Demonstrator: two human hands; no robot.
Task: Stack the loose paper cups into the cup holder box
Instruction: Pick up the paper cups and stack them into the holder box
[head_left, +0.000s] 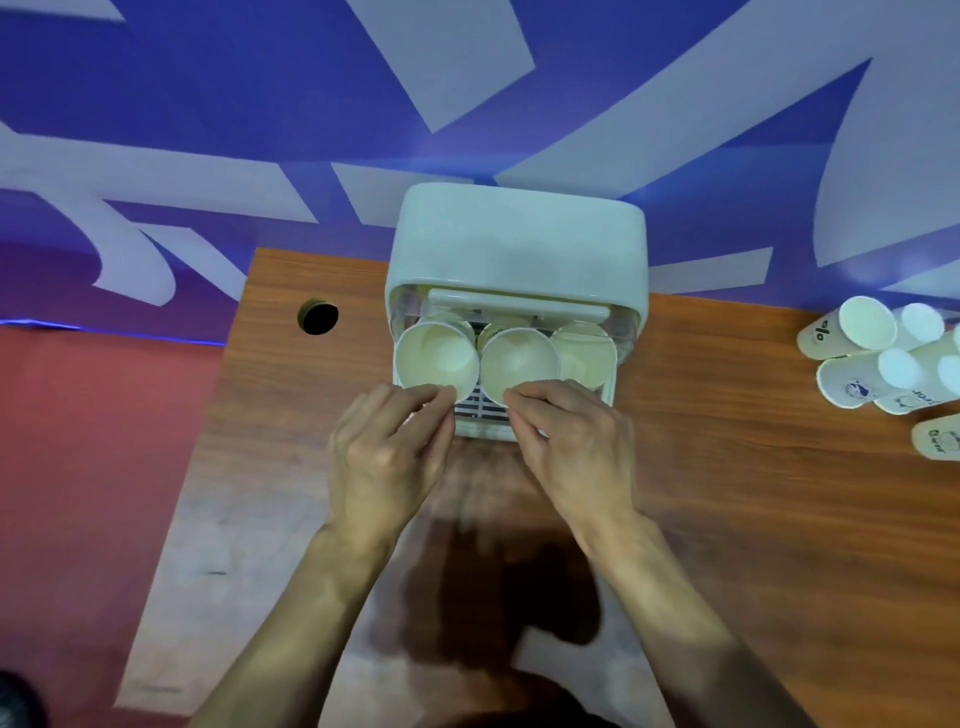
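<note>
The cup holder box (519, 239) stands at the far edge of the table (753, 493), its white rounded top towards the wall and its open front facing me. Three paper cups sit side by side in that opening, mouths up and tilted my way: the left cup (436, 356), the middle cup (519, 364) touching it, and the right cup (584, 353) tucked partly behind the middle one. More rims show behind them under the box's handle bar (517, 306), though I can't count those.

Both hands are at the front row, backs up, forearms coming in from the bottom edge and converging. The left hand (384, 457) pinches the near rim of the left cup between thumb and forefinger. The right hand (571, 447) pinches the near rim of the middle cup the same way, other fingers curled under.

The loose cups (883, 358) lie on their sides in a heap at the table's right edge, well apart from the box. Their walls carry dark printed marks, one looking like "olo", but they are too blurred to read properly.

A round cable hole (318, 316) sits left of the box.
</note>
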